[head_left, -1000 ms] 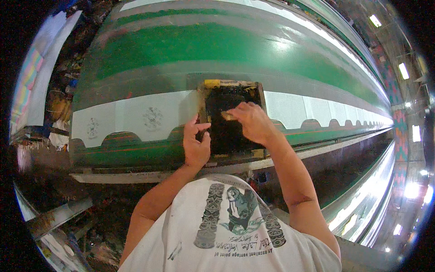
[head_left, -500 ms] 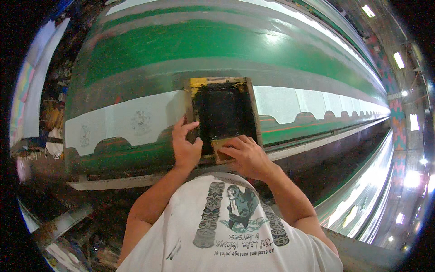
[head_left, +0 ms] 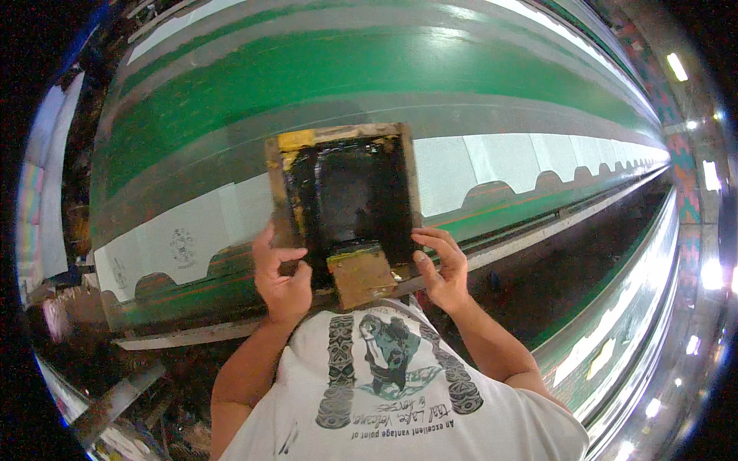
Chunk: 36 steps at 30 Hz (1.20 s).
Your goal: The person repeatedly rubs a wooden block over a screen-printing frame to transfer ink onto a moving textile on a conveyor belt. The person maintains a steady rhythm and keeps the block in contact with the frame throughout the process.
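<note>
A wooden-framed printing screen (head_left: pixel 346 192) with black ink on its mesh lies flat on a long table over a strip of white cloth (head_left: pixel 461 165). My left hand (head_left: pixel 282 280) grips the frame's near left corner. My right hand (head_left: pixel 440 265) holds the frame's near right edge, fingers curled against the wood. A wooden squeegee block (head_left: pixel 361 276), smeared yellow along its top, rests inside the frame at the near edge between my two hands, untouched.
The long table (head_left: pixel 307 69) carries green and white bands running left to right. Printed white pieces with small dark motifs (head_left: pixel 181 246) lie to the left of the screen. A dark aisle (head_left: pixel 584 284) and another shiny table lie on my right.
My right hand has left the squeegee and gone to the frame's right edge. The squeegee now rests at the near edge. The screen sits further right along the cloth.
</note>
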Available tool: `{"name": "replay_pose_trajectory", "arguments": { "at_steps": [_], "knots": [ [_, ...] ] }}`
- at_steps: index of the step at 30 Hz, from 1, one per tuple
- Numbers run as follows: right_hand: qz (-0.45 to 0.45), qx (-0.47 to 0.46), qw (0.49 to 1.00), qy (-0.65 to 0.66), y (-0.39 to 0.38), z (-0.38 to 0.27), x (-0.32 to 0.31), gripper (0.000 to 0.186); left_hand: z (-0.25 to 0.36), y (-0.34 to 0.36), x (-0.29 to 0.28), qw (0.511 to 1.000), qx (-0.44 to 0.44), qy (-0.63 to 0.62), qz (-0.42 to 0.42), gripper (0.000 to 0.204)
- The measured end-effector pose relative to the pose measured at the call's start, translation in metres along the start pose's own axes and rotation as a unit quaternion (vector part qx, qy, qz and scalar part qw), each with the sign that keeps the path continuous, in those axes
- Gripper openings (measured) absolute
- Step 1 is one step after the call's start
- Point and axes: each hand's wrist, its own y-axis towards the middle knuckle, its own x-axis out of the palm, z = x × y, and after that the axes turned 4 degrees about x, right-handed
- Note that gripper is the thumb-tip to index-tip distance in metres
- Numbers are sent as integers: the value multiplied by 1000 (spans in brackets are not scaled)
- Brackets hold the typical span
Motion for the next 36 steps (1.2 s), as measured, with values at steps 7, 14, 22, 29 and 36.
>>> {"name": "replay_pose_trajectory", "arguments": {
  "at_steps": [7, 14, 22, 29, 36],
  "knots": [
    [54, -2, 998, 29, 16, 57, -92, 25, 40, -6, 123, 997, 45, -59, 12, 29],
    [24, -26, 996, -78, 28, 76, -145, 24, 58, -15, 180, 995, -4, -100, 18, 27],
    [-133, -232, 926, -267, 33, 30, -143, 43, 56, -11, 196, 994, -28, -101, 8, 29],
    [-203, -262, 873, -357, 43, 8, -125, 59, 51, -13, 207, 995, -26, -99, 21, 32],
    [-310, -200, 873, -318, 91, -21, -133, 47, 47, -15, 204, 994, -66, -90, -3, 34]
  ]
}}
